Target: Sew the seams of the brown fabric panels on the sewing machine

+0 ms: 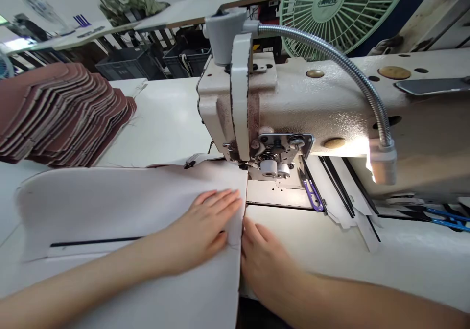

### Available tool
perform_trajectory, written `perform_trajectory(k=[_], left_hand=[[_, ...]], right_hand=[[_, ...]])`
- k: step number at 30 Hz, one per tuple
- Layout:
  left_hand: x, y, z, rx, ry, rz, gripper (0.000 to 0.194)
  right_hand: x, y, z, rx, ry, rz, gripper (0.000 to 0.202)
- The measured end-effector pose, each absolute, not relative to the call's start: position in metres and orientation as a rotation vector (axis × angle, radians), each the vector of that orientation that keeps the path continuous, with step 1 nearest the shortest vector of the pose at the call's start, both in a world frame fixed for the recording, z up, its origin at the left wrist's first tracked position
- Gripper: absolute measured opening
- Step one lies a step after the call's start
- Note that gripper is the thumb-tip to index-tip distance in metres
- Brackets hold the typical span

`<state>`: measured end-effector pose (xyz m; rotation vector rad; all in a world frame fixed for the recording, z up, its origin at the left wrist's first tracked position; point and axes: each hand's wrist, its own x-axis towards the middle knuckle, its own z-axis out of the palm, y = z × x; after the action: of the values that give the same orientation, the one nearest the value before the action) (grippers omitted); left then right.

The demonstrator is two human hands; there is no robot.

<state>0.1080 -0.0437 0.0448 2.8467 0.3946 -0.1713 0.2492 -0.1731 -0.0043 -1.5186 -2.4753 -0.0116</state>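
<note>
A large white sheet of material (110,197) with rounded corners lies under the head of the sewing machine (240,104), its right edge running by the presser foot. A black strip (95,241) shows on its surface. My left hand (207,228) rests flat on the sheet, fingers stretched toward the needle area. Along the right edge, just in front of the machine, my right hand (266,260) pinches the sheet; its thumb and fingertips are partly hidden by the material. The needle itself cannot be made out.
A stack of reddish-brown pieces (62,113) sits at the left. Right of the needle area lie purple thread snips (312,192), black and white strips (340,187) and blue-handled scissors (440,215). A lit lamp (382,160) hangs on a flexible neck. Behind the machine stands a green fan (341,20).
</note>
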Motion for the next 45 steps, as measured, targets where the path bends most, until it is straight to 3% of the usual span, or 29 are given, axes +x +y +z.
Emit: perform_trajectory(k=[8,13,18,29,33,43,45], left_hand=[[0.084,-0.097,0.07,2.73,0.42,-0.306,0.102],[0.084,-0.099,0.07,2.644,0.511,-0.299,0.094],[0.094,-0.087,0.068,2.386,0.713,-0.394,0.088],[0.116,-0.065,0.068,2.241,0.692,-0.275,0.062],[0.122,-0.062,0.069,2.324,0.674,-0.347,0.064],[0.129,-0.045,0.063,2.421,0.606,-0.321,0.053],[0.13,-0.046,0.063,2.438,0.591,-0.28,0.053]], right_hand=[[0.238,-0.191,-0.005,-1.428,-2.404,-0.126,0.025],[0.245,-0.179,0.001,-1.465,-2.48,0.004,0.021],[0.235,-0.19,-0.009,-1.449,-2.308,-0.182,0.033],[0.246,-0.177,-0.003,-1.459,-2.361,-0.126,0.023],[0.249,-0.169,-0.002,-1.443,-2.45,-0.05,0.015],[0.265,-0.162,0.018,-1.44,-2.645,0.288,0.048],[0.268,-0.156,0.019,-1.427,-2.68,0.307,0.045]])
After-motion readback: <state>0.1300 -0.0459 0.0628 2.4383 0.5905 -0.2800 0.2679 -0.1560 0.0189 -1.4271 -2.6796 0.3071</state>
